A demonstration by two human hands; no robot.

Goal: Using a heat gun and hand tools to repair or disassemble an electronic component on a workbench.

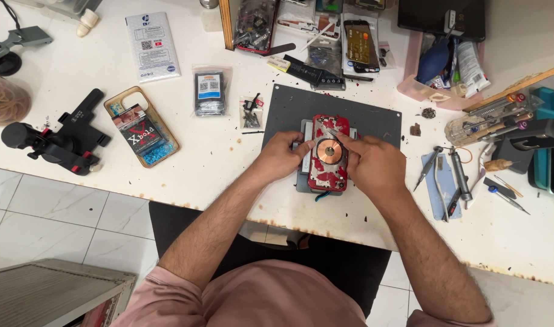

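You are working over a red phone back [329, 158] that is lying flat in a grey holder [304, 175] on a dark mat [373, 118], at the near middle of the white desk [83, 79]. The shell's red coating is looking chipped and patchy, and a round copper coil [328, 149] is showing in its middle.

Your left hand [284, 154] is resting against the left edge of the phone back, its fingers curled in and its thumb reaching toward the coil; it is pressing on the shell rather than closing around anything. Your right hand [373, 165] is lying over the right edge, with its fingertips pinched together near the upper right of the coil. Whether something thin is being held between them is too small to tell.

To the right of the mat, a pair of tweezers [427, 168] and a grey pen-like tool [460, 175] are lying on a pale blue pad [444, 203], well apart from your right hand. Further right, a clear tub of screwdrivers [488, 118] is lying on its side. To the left of the mat, a small bag of dark parts [251, 112] and a bagged black item [209, 92] are sitting on the desk, and further left a clear phone case [141, 126] is lying near a black clamp tool [56, 142]. At the far edge, a phone with an open back [255, 24] is lying among other loose pieces.
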